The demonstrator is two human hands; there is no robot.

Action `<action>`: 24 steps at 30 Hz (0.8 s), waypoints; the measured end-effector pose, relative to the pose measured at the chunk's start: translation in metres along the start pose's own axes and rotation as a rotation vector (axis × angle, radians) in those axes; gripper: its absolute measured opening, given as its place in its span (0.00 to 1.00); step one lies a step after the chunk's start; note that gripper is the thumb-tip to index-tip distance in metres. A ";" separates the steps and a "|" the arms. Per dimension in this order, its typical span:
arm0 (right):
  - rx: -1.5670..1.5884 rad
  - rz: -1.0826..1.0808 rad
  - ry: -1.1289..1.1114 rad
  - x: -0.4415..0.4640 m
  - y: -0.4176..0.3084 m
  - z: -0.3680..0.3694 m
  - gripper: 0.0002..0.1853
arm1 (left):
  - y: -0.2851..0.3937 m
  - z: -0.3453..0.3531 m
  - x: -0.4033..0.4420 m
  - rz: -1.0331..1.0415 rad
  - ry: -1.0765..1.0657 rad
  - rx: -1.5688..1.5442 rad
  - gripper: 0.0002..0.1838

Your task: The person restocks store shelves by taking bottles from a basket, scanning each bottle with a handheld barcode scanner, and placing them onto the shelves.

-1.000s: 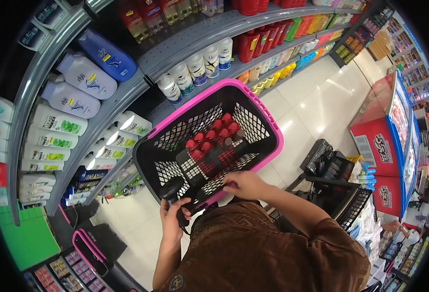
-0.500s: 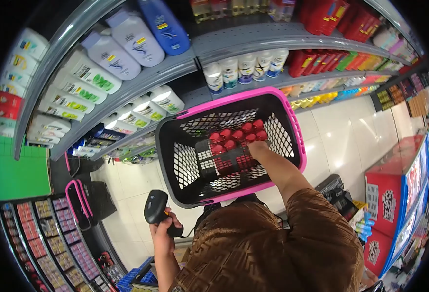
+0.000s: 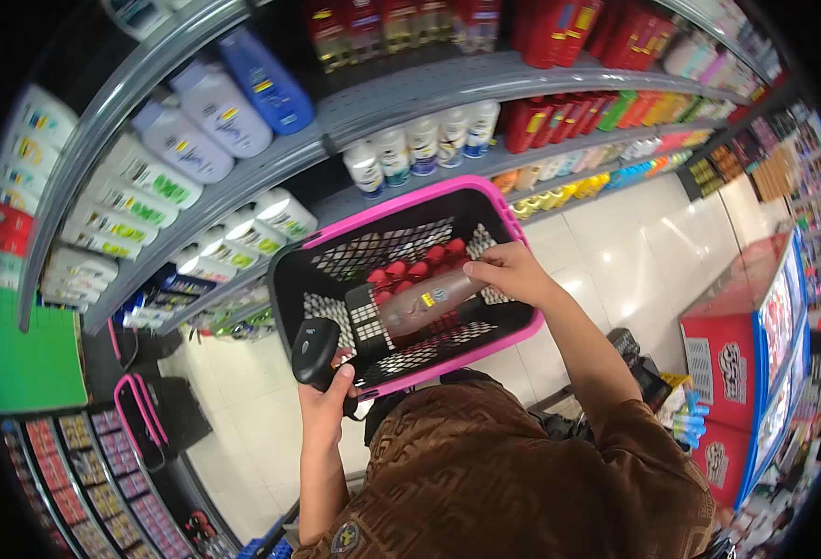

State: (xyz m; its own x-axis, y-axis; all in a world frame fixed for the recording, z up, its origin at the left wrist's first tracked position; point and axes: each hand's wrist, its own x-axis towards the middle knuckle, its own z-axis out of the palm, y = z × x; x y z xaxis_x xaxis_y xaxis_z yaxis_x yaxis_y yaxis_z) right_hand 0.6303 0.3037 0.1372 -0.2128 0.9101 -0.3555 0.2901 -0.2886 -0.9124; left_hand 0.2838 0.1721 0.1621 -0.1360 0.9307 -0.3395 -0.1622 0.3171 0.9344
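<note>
My right hand (image 3: 515, 274) is closed on the right end of a reddish-brown bottle (image 3: 421, 304) with a small yellow label. The bottle lies slantwise over the inside of a black shopping basket (image 3: 284, 279) with a pink rim. Behind it in the basket stand several bottles with red caps (image 3: 417, 270), partly hidden. In my left hand (image 3: 326, 402) is a black handheld barcode scanner (image 3: 315, 352), its head over the basket's near left corner. My left fingers are wrapped round its handle.
Shelves (image 3: 392, 93) of bottles curve along the far side and left. Pink-handled black baskets (image 3: 154, 410) stand on the floor at left. A red and blue display freezer (image 3: 736, 373) is on the right, with pale floor tiles (image 3: 606, 242) in between.
My right hand has come up from inside the basket with a bottle, now lying flat across it. My left hand has brought the scanner right, to the basket's edge. The view has shifted.
</note>
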 end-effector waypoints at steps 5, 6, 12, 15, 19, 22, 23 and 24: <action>0.449 -0.032 0.084 -0.069 0.006 -0.009 0.14 | -0.017 0.030 0.016 0.073 -0.129 -0.072 0.27; 0.648 -0.096 0.061 -0.073 0.011 -0.001 0.13 | -0.012 0.043 0.011 0.075 -0.115 -0.133 0.28; 1.300 -0.126 0.075 -0.067 0.026 0.048 0.24 | -0.019 0.064 0.002 0.368 -0.121 0.155 0.37; 1.454 0.036 -0.101 -0.075 -0.010 0.089 0.31 | -0.017 0.087 -0.015 0.394 -0.367 0.444 0.39; 1.533 0.138 -0.237 -0.067 0.003 0.084 0.37 | 0.031 0.110 -0.020 0.569 -0.441 0.641 0.35; 1.556 0.057 -0.413 -0.069 0.011 0.071 0.41 | 0.046 0.087 -0.022 0.398 -0.601 0.597 0.33; 1.569 0.008 -0.545 -0.070 0.014 0.070 0.43 | 0.048 0.080 -0.025 0.205 -0.667 0.501 0.32; 1.532 0.013 -0.578 -0.073 0.012 0.071 0.44 | 0.057 0.081 -0.028 0.244 -0.679 0.521 0.30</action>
State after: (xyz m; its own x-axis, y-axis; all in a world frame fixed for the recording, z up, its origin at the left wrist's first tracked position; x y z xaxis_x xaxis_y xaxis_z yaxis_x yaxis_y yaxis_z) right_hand 0.5826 0.2129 0.1378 -0.6201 0.7817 -0.0671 -0.7725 -0.6233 -0.1214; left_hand 0.3573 0.1790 0.2333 0.5266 0.8381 -0.1422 0.2834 -0.0154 0.9589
